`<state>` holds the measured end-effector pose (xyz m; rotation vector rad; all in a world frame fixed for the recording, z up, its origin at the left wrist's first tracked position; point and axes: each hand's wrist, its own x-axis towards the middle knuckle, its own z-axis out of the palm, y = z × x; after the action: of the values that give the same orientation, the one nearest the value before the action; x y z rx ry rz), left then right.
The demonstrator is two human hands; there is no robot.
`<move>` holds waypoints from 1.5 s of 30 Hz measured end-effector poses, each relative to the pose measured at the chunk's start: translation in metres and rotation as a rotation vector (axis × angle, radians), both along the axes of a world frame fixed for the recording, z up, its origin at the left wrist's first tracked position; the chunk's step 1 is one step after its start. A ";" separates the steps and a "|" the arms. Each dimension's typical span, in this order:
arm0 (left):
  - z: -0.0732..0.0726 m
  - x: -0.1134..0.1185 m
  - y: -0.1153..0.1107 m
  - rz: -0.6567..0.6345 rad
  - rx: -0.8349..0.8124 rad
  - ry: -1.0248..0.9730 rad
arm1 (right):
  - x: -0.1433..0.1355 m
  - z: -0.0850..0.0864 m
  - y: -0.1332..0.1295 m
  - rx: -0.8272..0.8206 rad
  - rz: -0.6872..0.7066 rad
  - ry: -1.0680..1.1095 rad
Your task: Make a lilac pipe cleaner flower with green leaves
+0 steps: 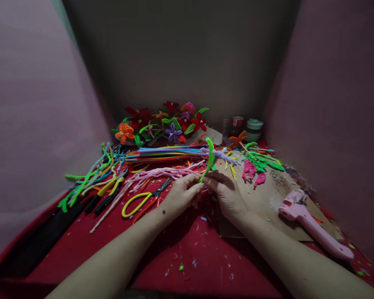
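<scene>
In front of me, above the red cloth, my left hand (187,191) and my right hand (226,193) meet with fingertips pinched together. Both are closed on the lower end of a bright green pipe-cleaner leaf (210,154), which stands upright from between the fingers. A lilac fuzzy pipe-cleaner piece (226,158) shows right behind the leaf; whether it is joined to it I cannot tell. The fingers partly hide the leaf's base. Scissors (137,204) with yellow and red handles lie left of my left hand, beside twisted pink pipe cleaners (162,172).
Pliers (114,187) and green strands (84,182) lie at the left. A bundle of coloured pipe cleaners (168,153) lies before finished flowers (173,133) at the back. Right, a cardboard sheet (252,207) carries green leaves (263,162), pink pieces (249,170) and a pink-handled tool (314,228).
</scene>
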<state>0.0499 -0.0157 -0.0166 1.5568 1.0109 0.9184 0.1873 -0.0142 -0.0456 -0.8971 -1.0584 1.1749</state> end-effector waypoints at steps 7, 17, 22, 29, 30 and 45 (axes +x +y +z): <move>-0.009 0.001 -0.002 0.093 0.202 0.096 | 0.000 0.008 -0.005 0.061 -0.052 -0.120; -0.005 -0.002 0.003 -0.074 -0.190 -0.231 | -0.002 0.014 -0.006 0.027 0.022 -0.097; -0.005 -0.005 0.006 -0.209 -0.390 -0.407 | 0.000 0.014 -0.005 0.034 0.062 -0.092; -0.004 -0.008 0.008 -0.289 -0.455 -0.418 | -0.004 0.010 -0.003 -0.049 0.160 0.197; -0.004 -0.007 0.008 -0.287 -0.451 -0.414 | -0.004 0.011 -0.004 -0.068 0.180 0.231; -0.007 -0.002 0.005 0.016 -0.098 -0.179 | -0.004 0.005 -0.002 -0.078 0.163 0.164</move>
<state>0.0484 -0.0111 -0.0236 1.3610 0.9274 0.9857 0.1828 -0.0165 -0.0410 -0.7716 -0.9712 1.4093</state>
